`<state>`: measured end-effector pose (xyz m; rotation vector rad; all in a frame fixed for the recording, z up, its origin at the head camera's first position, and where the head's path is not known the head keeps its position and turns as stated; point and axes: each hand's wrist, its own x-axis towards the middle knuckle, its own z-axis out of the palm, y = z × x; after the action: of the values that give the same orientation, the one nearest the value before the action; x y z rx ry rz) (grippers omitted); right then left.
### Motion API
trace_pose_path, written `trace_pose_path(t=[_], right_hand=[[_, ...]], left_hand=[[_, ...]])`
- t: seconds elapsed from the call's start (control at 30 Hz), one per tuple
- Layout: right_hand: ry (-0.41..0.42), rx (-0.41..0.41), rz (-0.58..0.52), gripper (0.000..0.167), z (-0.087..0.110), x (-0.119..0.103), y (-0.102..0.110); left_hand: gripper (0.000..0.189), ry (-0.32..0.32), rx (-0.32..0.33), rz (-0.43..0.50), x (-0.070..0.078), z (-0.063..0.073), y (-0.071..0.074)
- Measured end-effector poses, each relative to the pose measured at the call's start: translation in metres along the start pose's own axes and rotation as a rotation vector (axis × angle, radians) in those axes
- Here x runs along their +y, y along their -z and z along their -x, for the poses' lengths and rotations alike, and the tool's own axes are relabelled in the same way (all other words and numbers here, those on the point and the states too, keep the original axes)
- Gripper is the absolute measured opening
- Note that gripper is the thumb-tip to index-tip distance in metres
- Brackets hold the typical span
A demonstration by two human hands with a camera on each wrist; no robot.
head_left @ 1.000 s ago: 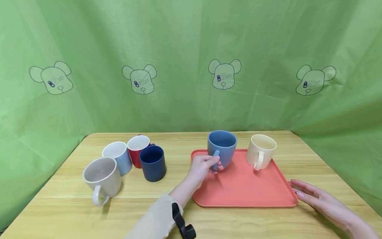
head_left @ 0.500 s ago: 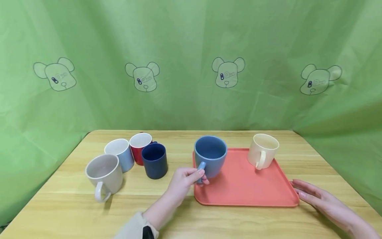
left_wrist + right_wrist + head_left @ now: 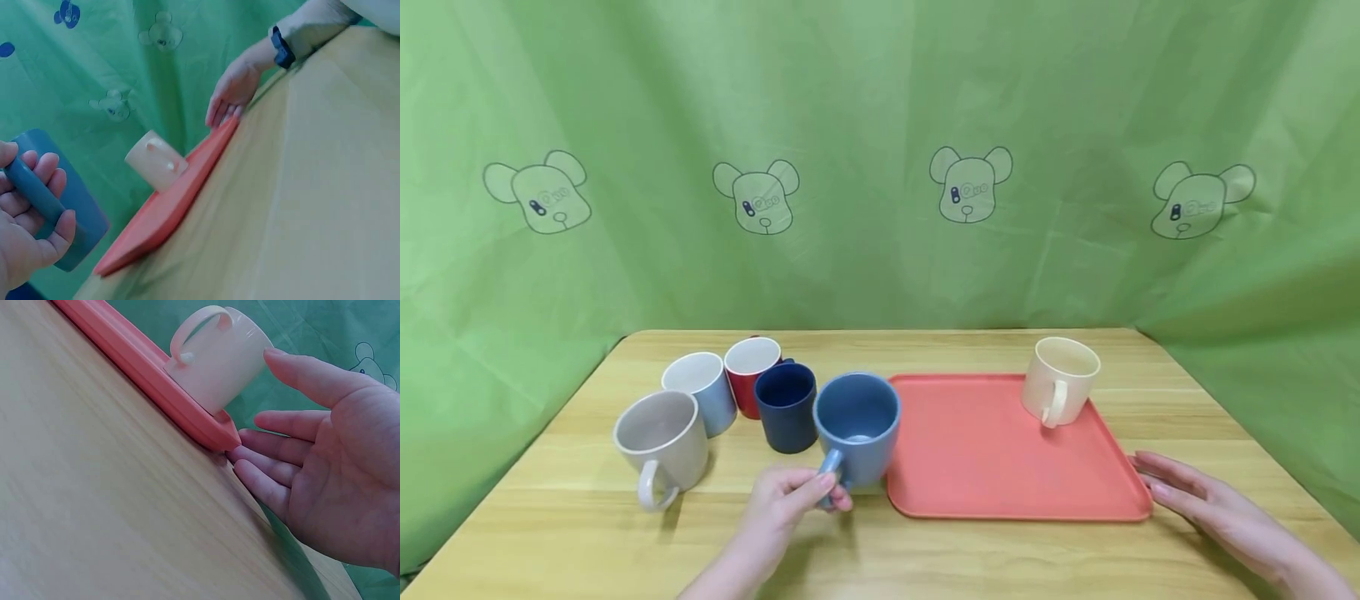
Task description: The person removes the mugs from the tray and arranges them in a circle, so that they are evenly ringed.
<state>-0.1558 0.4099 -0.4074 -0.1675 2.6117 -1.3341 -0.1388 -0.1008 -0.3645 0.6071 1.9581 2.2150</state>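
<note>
By its handle, my left hand [image 3: 786,504] grips a blue mug [image 3: 859,429], held up just left of the red tray [image 3: 1000,467]. In the left wrist view the fingers curl round the handle of the blue mug [image 3: 65,206]. My right hand [image 3: 1217,508] lies at the tray's right edge with its fingers extended; in the right wrist view the fingertips of that hand [image 3: 337,456] meet the rim of the tray [image 3: 147,378]. A cream mug [image 3: 1060,379] stands upright at the tray's back right, its handle toward me.
To the left stand a grey mug [image 3: 662,442], a light blue mug [image 3: 700,392], a red mug [image 3: 751,375] and a navy mug [image 3: 786,408], close together on the wooden table [image 3: 550,517]. Behind the table hangs a green curtain [image 3: 865,267] with bear heads.
My left hand has carried the blue mug from above the tray's back left, leftward and toward me, to just off its left edge. The right hand has stayed at the tray's edge.
</note>
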Motion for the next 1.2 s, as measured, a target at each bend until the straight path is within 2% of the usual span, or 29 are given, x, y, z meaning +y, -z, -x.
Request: trace_pose_path(t=[0.17, 0.2, 0.37, 0.47, 0.6, 0.7, 0.93, 1.1, 1.2], right_hand=[[-0.015, 0.001, 0.022, 0.055, -0.001, -0.001, 0.001], [-0.02, -0.001, 0.024, 0.055, -0.001, -0.001, 0.001], [-0.058, -0.013, 0.02, 0.057, -0.002, -0.003, 0.001], [-0.076, -0.017, 0.019, 0.058, -0.003, -0.004, 0.001], [-0.084, -0.017, 0.031, 0.058, -0.003, -0.004, 0.002], [-0.073, -0.015, 0.024, 0.058, -0.003, -0.003, 0.002], [-0.055, -0.016, -0.001, 0.057, -0.002, -0.003, 0.001], [-0.083, -0.02, 0.001, 0.058, -0.004, -0.004, 0.001], [-0.091, -0.019, 0.01, 0.058, -0.004, -0.004, 0.001]], left_hand=[[0.028, -0.055, -0.027, -0.09, -0.007, 0.022, 0.022], [0.027, -0.047, -0.029, -0.092, -0.009, 0.027, 0.026], [0.025, -0.012, -0.037, -0.018, -0.019, 0.047, 0.047], [0.03, -0.045, -0.048, 0.046, -0.026, 0.053, 0.058], [0.035, -0.097, -0.067, 0.099, -0.033, 0.056, 0.07], [0.036, -0.12, -0.051, 0.092, -0.033, 0.057, 0.075], [0.035, -0.082, 0.008, 0.051, -0.029, 0.059, 0.08], [0.039, -0.13, -0.047, 0.085, -0.033, 0.056, 0.087], [0.042, -0.181, -0.073, 0.082, -0.035, 0.054, 0.092]])
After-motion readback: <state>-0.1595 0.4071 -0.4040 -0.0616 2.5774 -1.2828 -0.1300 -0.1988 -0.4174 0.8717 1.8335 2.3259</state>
